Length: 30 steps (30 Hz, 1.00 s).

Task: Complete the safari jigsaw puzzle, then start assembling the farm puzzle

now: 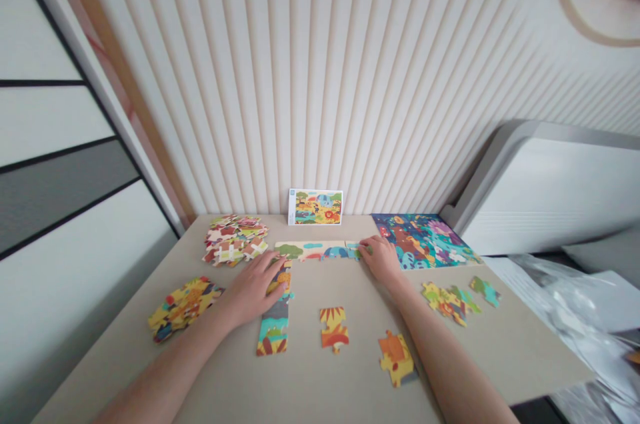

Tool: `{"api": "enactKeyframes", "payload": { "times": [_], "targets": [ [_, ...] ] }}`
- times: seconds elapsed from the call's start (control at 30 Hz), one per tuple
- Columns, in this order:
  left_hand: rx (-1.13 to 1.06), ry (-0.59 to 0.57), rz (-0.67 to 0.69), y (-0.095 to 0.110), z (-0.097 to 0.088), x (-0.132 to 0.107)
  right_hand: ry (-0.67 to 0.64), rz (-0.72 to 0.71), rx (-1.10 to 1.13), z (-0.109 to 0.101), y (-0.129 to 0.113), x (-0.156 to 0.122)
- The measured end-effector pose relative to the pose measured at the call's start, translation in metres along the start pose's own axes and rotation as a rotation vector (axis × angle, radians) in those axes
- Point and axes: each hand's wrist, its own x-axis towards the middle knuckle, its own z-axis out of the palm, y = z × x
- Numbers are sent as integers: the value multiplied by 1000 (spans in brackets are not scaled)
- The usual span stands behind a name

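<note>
My left hand (pixel 255 287) lies flat with fingers stretched out on a joined column of puzzle pieces (pixel 274 327) at the table's middle left. My right hand (pixel 381 257) has its fingers curled onto the right end of a joined row of puzzle pieces (pixel 313 251), pressing a small green-blue piece (pixel 356 250) there. A reference picture card (pixel 315 207) leans against the ribbed wall behind the row. Loose pieces lie in front: an orange-red one (pixel 334 329) and a yellow-orange one (pixel 397 358).
Piles of loose pieces sit at the back left (pixel 233 239) and front left (pixel 183 304). A finished colourful puzzle (pixel 423 241) lies back right, with a few pieces (pixel 453 301) near it. The beige table (pixel 310 384) ends at right beside clear plastic wrap (pixel 575 304).
</note>
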Motion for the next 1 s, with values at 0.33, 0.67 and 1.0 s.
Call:
{"api": "enactKeyframes", "payload": {
  "times": [0.33,0.67,1.0],
  "targets": [
    [-46,40,16,2,-2,1,-121,-124,-115,-6,-5,-3],
    [-41,36,0,0,0,-1,-59,-77,-93,-6,1,-4],
    [-28,28,2,-3,4,-1,-104,10,-88,-22,35,-12]
  ]
}}
